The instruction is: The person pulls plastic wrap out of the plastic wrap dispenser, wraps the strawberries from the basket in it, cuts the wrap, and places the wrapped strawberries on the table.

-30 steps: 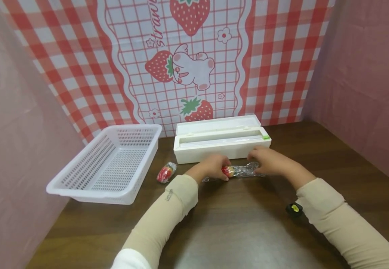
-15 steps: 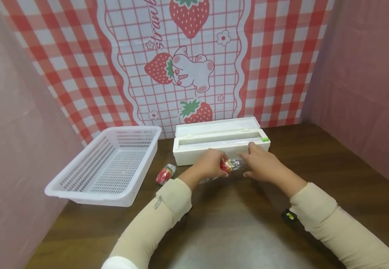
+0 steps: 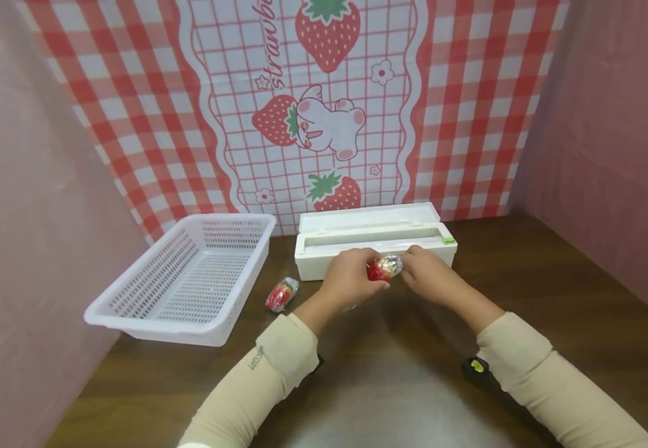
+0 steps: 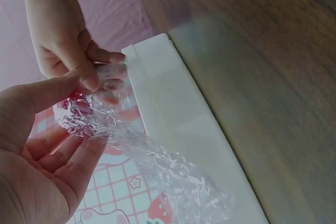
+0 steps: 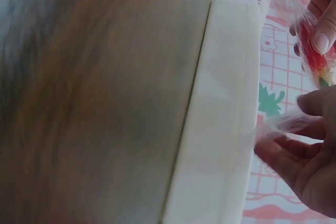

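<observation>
My left hand [image 3: 352, 277] grips a red and yellow fruit-like piece [image 3: 380, 269] wrapped in clear cling film. In the left wrist view its thumb and fingers close round the red bundle [image 4: 79, 111], and a long crumpled tail of film [image 4: 178, 177] trails from it. The right hand [image 3: 430, 274] is at the bundle's other end; in the right wrist view its thumb and fingers [image 5: 283, 161] pinch loose film [image 5: 291, 123] there. Both hands are in front of a white cling film box [image 3: 376, 246] with its lid up. A second wrapped red piece [image 3: 282, 294] lies to the left.
A white slotted plastic basket [image 3: 180, 323] stands on the left of the brown wooden table [image 3: 391, 386]. The film box has a green tab [image 3: 448, 240] at its right end. A strawberry-print cloth [image 3: 329, 124] hangs behind, with pink cloth on both sides.
The wrapped piece has been raised off the table in the left hand. The right hand has moved left and up, drawing in the film end that lay stretched on the table.
</observation>
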`<state>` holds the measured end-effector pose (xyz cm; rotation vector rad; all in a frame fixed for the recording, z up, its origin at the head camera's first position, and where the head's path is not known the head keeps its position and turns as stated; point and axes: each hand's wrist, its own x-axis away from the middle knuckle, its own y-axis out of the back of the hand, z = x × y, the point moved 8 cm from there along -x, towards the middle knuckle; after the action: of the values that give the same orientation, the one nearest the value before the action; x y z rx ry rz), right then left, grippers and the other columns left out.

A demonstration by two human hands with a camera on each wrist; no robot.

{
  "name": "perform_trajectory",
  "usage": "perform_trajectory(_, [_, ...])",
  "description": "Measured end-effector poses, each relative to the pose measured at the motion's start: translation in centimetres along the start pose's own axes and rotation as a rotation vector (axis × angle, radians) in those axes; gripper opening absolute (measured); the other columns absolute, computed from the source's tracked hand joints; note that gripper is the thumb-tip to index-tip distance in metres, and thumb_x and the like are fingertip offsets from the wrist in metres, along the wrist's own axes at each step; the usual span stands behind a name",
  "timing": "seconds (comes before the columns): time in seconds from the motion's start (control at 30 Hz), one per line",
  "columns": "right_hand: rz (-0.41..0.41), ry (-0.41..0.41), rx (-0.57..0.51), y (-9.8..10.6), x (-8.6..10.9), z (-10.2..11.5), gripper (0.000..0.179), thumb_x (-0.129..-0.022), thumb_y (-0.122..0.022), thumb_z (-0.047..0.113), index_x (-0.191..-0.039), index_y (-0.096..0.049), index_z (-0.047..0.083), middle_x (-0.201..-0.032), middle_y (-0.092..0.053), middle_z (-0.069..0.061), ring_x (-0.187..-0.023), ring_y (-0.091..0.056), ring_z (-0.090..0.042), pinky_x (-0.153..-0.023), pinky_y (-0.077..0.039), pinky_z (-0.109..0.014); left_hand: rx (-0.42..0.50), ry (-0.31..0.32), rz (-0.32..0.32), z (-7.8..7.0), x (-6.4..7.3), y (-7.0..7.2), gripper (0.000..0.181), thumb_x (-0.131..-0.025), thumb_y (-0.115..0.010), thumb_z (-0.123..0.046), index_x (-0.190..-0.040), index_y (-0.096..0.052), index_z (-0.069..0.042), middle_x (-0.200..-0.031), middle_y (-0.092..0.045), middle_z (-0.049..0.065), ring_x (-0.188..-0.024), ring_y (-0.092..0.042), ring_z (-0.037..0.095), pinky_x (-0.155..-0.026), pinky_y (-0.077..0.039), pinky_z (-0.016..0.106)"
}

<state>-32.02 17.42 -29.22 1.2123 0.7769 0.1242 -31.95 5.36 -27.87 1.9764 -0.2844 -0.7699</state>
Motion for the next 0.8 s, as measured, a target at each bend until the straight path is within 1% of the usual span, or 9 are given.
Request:
perform_trajectory(0.1, [0.013, -0.122, -0.257, -0.6, 0.3, -0.9, 0.008, -0.09, -0.058, 0.001, -0.086, -0.064, -0.002, -0.08, -0.063, -0.011, -0.074, -0.057, -0.023, -0.067, -0.049, -0.041, 0.001, -0.016, -0.046, -0.2, 0.2, 0.2, 0.044, -0.075, -0.085, -0.032, -0.111, -0.07, -0.01, -0.098, -0.07, -0.001, -0.084, -0.06, 0.011, -0.074, -0.05, 0.023])
perform_trajectory(0.2, [0.059, -0.245, -0.644, -1.6, 0.5, -1.4, 0.02, -0.098, -0.049, 0.003, -0.1, -0.065, -0.009, -0.092, -0.067, -0.014, -0.081, -0.06, -0.015, -0.077, -0.055, -0.039, 0.005, -0.031, -0.076, -0.4, 0.3, 0.3, 0.045, -0.076, -0.084, -0.032, -0.112, -0.07, -0.009, -0.102, -0.07, 0.001, -0.088, -0.061, 0.012, -0.077, -0.05, 0.024])
perform_trajectory(0.3, [0.111, -0.339, -1.023, -2.7, 0.8, -1.3, 0.031, -0.103, -0.043, 0.006, -0.118, -0.055, -0.018, -0.109, -0.066, -0.017, -0.092, -0.064, -0.011, -0.087, -0.055, -0.037, 0.012, -0.046, -0.102, -0.5, 0.3, 0.4, 0.044, -0.077, -0.084, -0.03, -0.112, -0.07, -0.009, -0.104, -0.07, 0.001, -0.09, -0.063, 0.013, -0.08, -0.05, 0.025])
perform_trajectory(0.37, [0.126, -0.386, -1.226, -3.1, 0.9, -1.0, 0.037, -0.104, -0.041, 0.007, -0.125, -0.045, -0.023, -0.111, -0.065, -0.014, -0.095, -0.065, -0.012, -0.089, -0.053, -0.035, 0.02, -0.055, -0.115, -0.5, 0.3, 0.5, 0.043, -0.077, -0.084, -0.028, -0.113, -0.069, -0.009, -0.105, -0.071, 0.002, -0.093, -0.063, 0.013, -0.082, -0.05, 0.026])
perform_trajectory(0.47, [0.118, -0.43, -1.416, -3.3, 1.2, -0.6, 0.04, -0.105, -0.037, 0.007, -0.13, -0.036, -0.024, -0.107, -0.066, -0.006, -0.095, -0.065, -0.012, -0.088, -0.053, -0.03, 0.019, -0.063, -0.123, -0.6, 0.3, 0.5, 0.045, -0.078, -0.084, -0.027, -0.116, -0.068, -0.008, -0.109, -0.07, 0.003, -0.097, -0.064, 0.015, -0.086, -0.051, 0.027])
perform_trajectory(0.57, [0.093, -0.453, -1.555, -3.3, 1.4, -0.3, 0.04, -0.105, -0.031, 0.005, -0.133, -0.033, -0.023, -0.104, -0.067, -0.005, -0.097, -0.066, -0.015, -0.088, -0.054, -0.03, 0.009, -0.072, -0.12, -0.7, 0.4, 0.4, 0.047, -0.079, -0.083, -0.027, -0.118, -0.067, -0.008, -0.112, -0.07, 0.004, -0.101, -0.064, 0.015, -0.089, -0.05, 0.026])
perform_trajectory(0.63, [0.081, -0.447, -1.628, -3.3, 1.4, -0.1, 0.038, -0.104, -0.028, 0.002, -0.131, -0.035, -0.022, -0.104, -0.068, -0.007, -0.098, -0.066, -0.017, -0.088, -0.054, -0.032, 0.007, -0.084, -0.114, -0.9, 0.3, 0.4, 0.046, -0.079, -0.082, -0.026, -0.119, -0.066, -0.008, -0.112, -0.07, 0.004, -0.102, -0.064, 0.016, -0.09, -0.05, 0.027])
perform_trajectory(0.7, [0.072, -0.442, -1.692, -3.4, 1.5, 0.0, 0.035, -0.102, -0.025, -0.001, -0.127, -0.042, -0.018, -0.105, -0.069, -0.009, -0.098, -0.066, -0.019, -0.088, -0.054, -0.033, 0.009, -0.098, -0.101, -0.9, 0.3, 0.3, 0.045, -0.08, -0.082, -0.024, -0.119, -0.065, -0.008, -0.111, -0.07, 0.004, -0.1, -0.064, 0.016, -0.089, -0.05, 0.027])
perform_trajectory(0.8, [0.084, -0.422, -1.75, -3.4, 1.5, 0.3, 0.035, -0.098, -0.023, -0.005, -0.12, -0.051, -0.011, -0.108, -0.069, -0.011, -0.099, -0.066, -0.021, -0.088, -0.054, -0.034, 0.022, -0.11, -0.069, -1.0, 0.3, 0.2, 0.043, -0.081, -0.081, -0.023, -0.118, -0.064, -0.008, -0.107, -0.07, 0.005, -0.096, -0.064, 0.016, -0.085, -0.051, 0.029])
